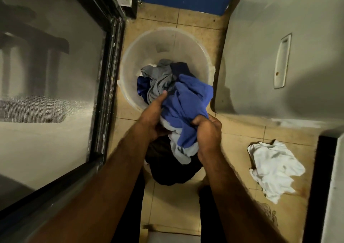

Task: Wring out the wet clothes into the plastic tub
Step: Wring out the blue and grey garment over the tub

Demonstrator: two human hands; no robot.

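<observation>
Blue garment [188,101] gripped by left hand [154,117], right hand [207,131].

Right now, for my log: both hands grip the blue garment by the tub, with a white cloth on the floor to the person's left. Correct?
No: the head view shows the white cloth on the floor to the person's right. The left hand and right hand grip the blue garment by the tub.

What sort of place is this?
Likely a narrow home laundry corner: tiled floor, a plastic tub of clothes, a glass sliding door beside it. Left hand and right hand grip a blue garment.
</observation>
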